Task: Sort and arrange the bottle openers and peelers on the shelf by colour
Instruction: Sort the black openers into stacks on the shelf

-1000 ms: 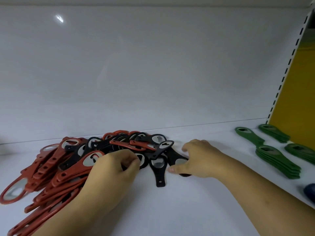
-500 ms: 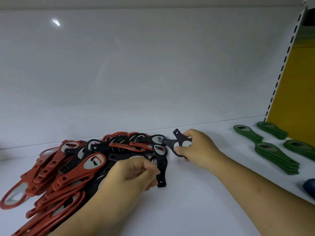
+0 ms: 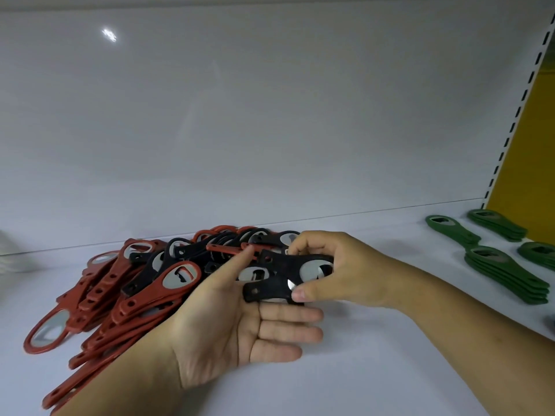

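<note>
A heap of red bottle openers (image 3: 99, 298) mixed with black bottle openers (image 3: 192, 253) lies on the white shelf (image 3: 375, 370) at the left. My right hand (image 3: 339, 271) grips two black openers (image 3: 282, 274) by their metal-ringed heads, just right of the heap. My left hand (image 3: 240, 322) is palm up with fingers spread, directly under the handles of those black openers, its forefinger pointing up along them. Green bottle openers (image 3: 504, 274) lie in neat stacks at the far right.
The shelf's white back panel (image 3: 270, 115) rises right behind the heap. A perforated upright (image 3: 516, 115) and a yellow side panel (image 3: 528, 151) close off the right. A dark blue object (image 3: 551, 324) shows at the right edge.
My right hand has gathered black openers and brought them back toward me. My left hand has turned palm up and opened beneath them.
</note>
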Demonstrator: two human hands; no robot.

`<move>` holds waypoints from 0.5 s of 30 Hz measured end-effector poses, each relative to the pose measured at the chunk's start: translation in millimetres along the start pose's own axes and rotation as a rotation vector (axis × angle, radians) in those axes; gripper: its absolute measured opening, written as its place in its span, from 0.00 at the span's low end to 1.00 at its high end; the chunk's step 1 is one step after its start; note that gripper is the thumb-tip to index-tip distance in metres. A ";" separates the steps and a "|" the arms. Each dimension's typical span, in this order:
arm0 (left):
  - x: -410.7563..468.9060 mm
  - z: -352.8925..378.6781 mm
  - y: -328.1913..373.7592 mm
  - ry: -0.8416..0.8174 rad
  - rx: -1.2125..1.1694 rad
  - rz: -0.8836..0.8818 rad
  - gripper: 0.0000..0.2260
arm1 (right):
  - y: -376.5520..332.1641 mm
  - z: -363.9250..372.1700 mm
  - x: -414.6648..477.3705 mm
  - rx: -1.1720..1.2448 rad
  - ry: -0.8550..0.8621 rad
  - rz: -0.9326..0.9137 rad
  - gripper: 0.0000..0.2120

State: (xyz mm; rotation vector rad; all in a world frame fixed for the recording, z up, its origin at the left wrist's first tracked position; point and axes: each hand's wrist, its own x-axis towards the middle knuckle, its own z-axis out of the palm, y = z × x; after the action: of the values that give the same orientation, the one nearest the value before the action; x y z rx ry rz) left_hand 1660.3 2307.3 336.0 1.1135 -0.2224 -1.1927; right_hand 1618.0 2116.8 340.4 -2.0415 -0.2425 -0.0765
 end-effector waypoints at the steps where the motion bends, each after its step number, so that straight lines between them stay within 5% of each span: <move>1: 0.7 -0.8 -1.0 -0.016 0.023 -0.008 0.36 | 0.2 -1.4 -0.2 -0.021 -0.005 -0.005 0.16; 8: 0.0 -8.0 1.6 -0.178 0.040 0.001 0.40 | -5.2 3.1 -3.6 0.033 -0.051 -0.074 0.17; 13: -2.9 -10.4 0.3 -0.186 0.104 0.010 0.19 | -1.5 16.0 -3.9 -0.252 0.017 -0.117 0.31; 15: -1.1 -11.9 -1.0 -0.111 0.117 0.047 0.19 | -0.2 17.9 -3.2 -0.283 0.116 -0.107 0.36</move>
State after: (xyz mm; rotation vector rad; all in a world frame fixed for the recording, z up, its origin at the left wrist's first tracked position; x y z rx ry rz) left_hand 1667.1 2315.1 329.9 1.1379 -0.4058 -1.2125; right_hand 1613.9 2132.3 331.8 -2.2947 -0.2802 -0.3099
